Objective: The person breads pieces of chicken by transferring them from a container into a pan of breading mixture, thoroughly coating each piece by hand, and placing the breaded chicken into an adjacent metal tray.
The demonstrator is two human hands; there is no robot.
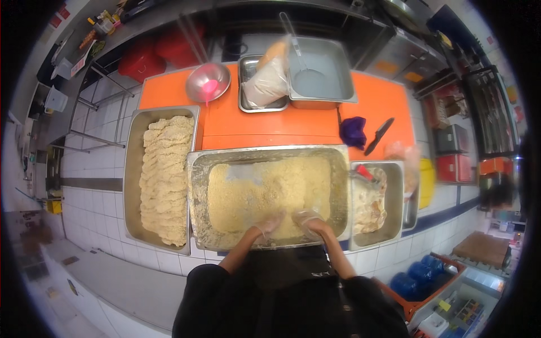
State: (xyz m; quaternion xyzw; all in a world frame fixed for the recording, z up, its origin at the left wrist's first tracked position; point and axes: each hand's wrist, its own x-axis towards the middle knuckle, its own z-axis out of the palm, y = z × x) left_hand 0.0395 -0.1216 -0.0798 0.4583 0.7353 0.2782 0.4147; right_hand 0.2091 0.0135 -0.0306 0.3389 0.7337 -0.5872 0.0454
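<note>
Head view looks down on an orange table (270,127) standing on a white tiled floor (96,163), with steel counters along the far wall. Both gloved hands press into the crumbs (265,191) of the big steel pan (197,186) at the near edge: left hand (268,224) and right hand (309,221) lie side by side, fingers sunk; what they grasp, I cannot tell. Left of it a tray (131,169) holds breaded cutlets (164,174). A metal bowl (207,81), knife (378,136) and purple cloth (353,131) sit farther back.
</note>
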